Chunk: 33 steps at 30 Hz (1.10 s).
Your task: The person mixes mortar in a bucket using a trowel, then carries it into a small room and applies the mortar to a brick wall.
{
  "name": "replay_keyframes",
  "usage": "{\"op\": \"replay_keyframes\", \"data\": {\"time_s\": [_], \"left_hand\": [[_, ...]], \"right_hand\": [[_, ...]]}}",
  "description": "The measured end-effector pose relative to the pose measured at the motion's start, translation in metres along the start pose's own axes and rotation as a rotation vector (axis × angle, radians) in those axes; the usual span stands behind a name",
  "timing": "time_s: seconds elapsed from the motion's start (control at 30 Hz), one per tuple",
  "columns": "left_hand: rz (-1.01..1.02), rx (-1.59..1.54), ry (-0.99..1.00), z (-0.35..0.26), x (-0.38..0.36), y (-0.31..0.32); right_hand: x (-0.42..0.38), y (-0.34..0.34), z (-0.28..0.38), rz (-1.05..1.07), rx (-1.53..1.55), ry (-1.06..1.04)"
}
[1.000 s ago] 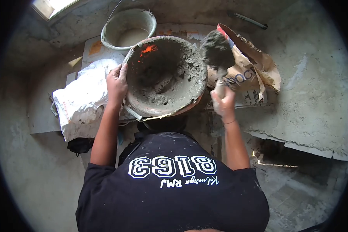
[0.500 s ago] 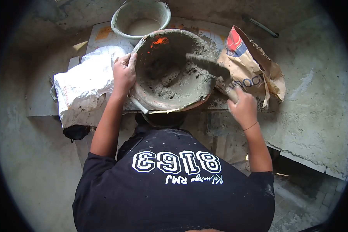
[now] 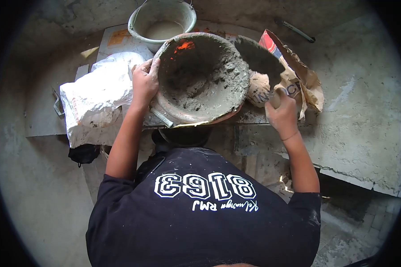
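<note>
Since half a second ago the trowel [image 3: 259, 58] has come up out of the mortar and now rides above the right rim of the basin [image 3: 200, 78], its blade tilted and coated grey.

From the head camera, I see my right hand [image 3: 281, 113] closed around the trowel's handle, wrist cocked upward, forearm reaching forward and slightly outward. My left hand [image 3: 145, 82] clamps the basin's left rim, fingers curled over the edge, arm nearly straight. The basin sits tipped on a board, between the white sack [image 3: 96, 95] and the torn paper cement bag [image 3: 294, 78], with a grey bucket [image 3: 162, 22] just behind it.

I judge the mortar wet, dense and heavy, prone to sliding off a tilted blade; the basin looks stiff but gritty, best held at the rim, the trowel by its handle.
</note>
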State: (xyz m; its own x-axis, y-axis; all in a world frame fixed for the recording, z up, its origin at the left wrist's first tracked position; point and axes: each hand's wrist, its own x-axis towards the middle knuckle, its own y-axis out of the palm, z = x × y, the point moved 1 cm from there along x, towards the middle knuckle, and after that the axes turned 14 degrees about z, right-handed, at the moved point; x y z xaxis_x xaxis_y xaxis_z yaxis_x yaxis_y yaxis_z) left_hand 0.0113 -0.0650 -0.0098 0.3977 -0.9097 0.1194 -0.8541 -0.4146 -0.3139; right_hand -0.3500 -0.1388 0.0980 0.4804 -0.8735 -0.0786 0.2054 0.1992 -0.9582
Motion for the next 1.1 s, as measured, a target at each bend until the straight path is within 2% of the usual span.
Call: {"op": "replay_keyframes", "data": {"time_s": [0.07, 0.2, 0.27, 0.33, 0.47, 0.6, 0.67, 0.73, 0.8, 0.87, 0.93, 1.0, 1.07, 1.1], "left_hand": [[-0.014, -0.076, -0.008, -0.003, -0.001, 0.0], [0.013, -0.064, -0.003, 0.002, 0.003, 0.0], [0.021, -0.006, 0.01, -0.001, 0.002, -0.001], [0.015, -0.028, 0.005, 0.002, 0.003, 0.0], [0.011, -0.064, -0.008, -0.001, 0.001, -0.002], [0.006, -0.045, 0.005, 0.007, 0.003, 0.0], [0.011, -0.087, -0.019, 0.007, 0.003, 0.0], [0.015, -0.129, -0.046, 0.011, 0.004, 0.001], [-0.001, -0.007, -0.06, 0.017, 0.006, 0.0], [0.016, -0.037, -0.059, 0.02, 0.006, 0.0], [-0.005, -0.081, -0.065, 0.021, 0.007, 0.001], [0.029, -0.095, -0.08, 0.021, 0.007, 0.0], [0.049, -0.126, -0.095, 0.024, 0.007, -0.002], [0.057, -0.115, -0.105, 0.024, 0.007, -0.003]], "right_hand": [[0.0, 0.015, -0.013, 0.244, -0.237, 0.141], [-0.002, -0.015, 0.006, 0.228, -0.219, 0.126], [-0.001, -0.016, 0.008, 0.189, -0.211, 0.081], [0.001, -0.017, 0.012, 0.121, -0.093, -0.046], [0.005, -0.013, 0.017, 0.131, 0.196, -0.102], [0.011, 0.021, 0.002, 0.085, 0.067, 0.019], [0.014, 0.056, -0.028, -0.145, 0.014, -0.182], [0.016, 0.077, -0.042, -0.13, 0.003, -0.194], [0.021, 0.093, -0.058, -0.111, 0.071, -0.244], [0.027, 0.102, -0.068, -0.071, 0.161, -0.255], [0.033, 0.102, -0.071, 0.107, 0.141, -0.217], [0.041, 0.097, -0.069, 0.167, 0.205, -0.207], [0.049, 0.096, -0.07, 0.371, 0.285, -0.222], [0.054, 0.105, -0.075, 0.376, 0.298, -0.226]]}}
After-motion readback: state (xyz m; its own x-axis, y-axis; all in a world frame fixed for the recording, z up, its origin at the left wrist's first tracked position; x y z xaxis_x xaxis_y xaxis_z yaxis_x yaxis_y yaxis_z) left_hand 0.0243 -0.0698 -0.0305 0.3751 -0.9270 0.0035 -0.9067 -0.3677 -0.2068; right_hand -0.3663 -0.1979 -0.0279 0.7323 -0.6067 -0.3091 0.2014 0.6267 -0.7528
